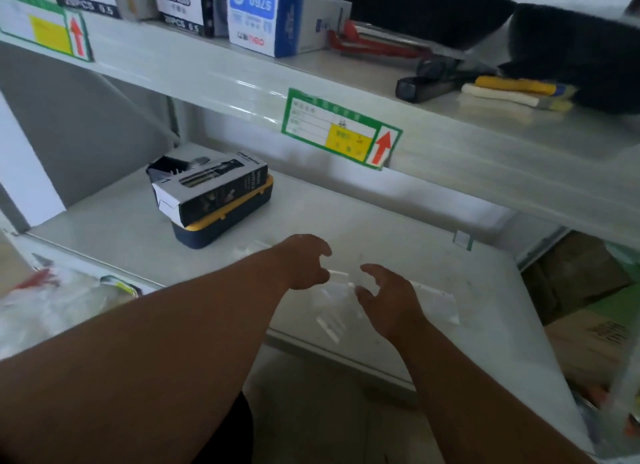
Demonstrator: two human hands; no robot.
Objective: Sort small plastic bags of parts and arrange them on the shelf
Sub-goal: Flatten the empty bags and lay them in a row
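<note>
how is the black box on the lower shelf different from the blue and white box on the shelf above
The black box lies flat on a blue and yellow case; the blue and white box rests straight on the upper shelf. The black box's end flap is open; the blue and white box looks closed. Both are cardboard cartons.

White metal shelving unit (pixel 450 158) observed, two tiers in view; green-bordered label (pixel 341 129) with yellow panel and red up-arrow fixed to the upper tier's front edge, a second like label (pixel 45 27) at far left. Lower shelf board (pixel 398 228) pale and glossy under soft, even light, with a grey wall panel (pixel 79 127) behind at left. Grey floor (pixel 311 411) shows below the front edge; cardboard boxes (pixel 588 325) stand at lower right.
</note>
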